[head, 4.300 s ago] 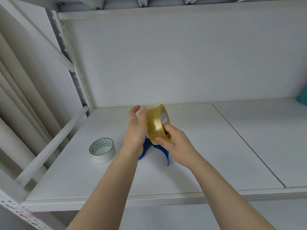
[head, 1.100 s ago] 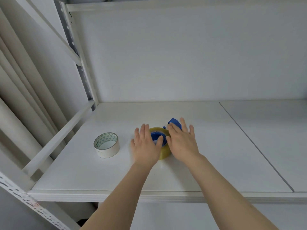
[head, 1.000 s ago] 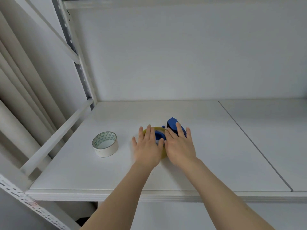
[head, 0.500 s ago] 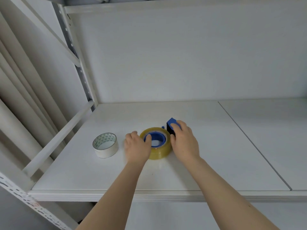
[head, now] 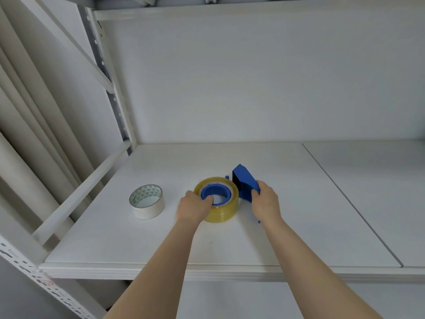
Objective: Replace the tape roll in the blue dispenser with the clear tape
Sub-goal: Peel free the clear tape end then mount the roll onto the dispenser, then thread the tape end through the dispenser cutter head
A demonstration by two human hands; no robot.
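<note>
The clear yellowish tape roll (head: 224,212) lies flat on the white shelf (head: 230,240), seated around the blue hub of the blue dispenser (head: 245,185), which lies on its side. My left hand (head: 194,207) grips the roll's near left edge, with a finger hooked over the blue hub. My right hand (head: 265,204) holds the dispenser's blue handle part just right of the roll. A white tape roll (head: 147,204) with a triangle-patterned core lies flat to the left, apart from both hands.
The shelf's front edge (head: 207,271) runs below my forearms. A slanted white rail (head: 82,194) and a perforated upright (head: 115,104) bound the left side. A seam (head: 345,199) divides the shelf boards on the right. The back wall is white.
Both palms have lifted off the roll and spread apart. My left hand now grips the roll's left edge and my right hand has shifted onto the dispenser handle.
</note>
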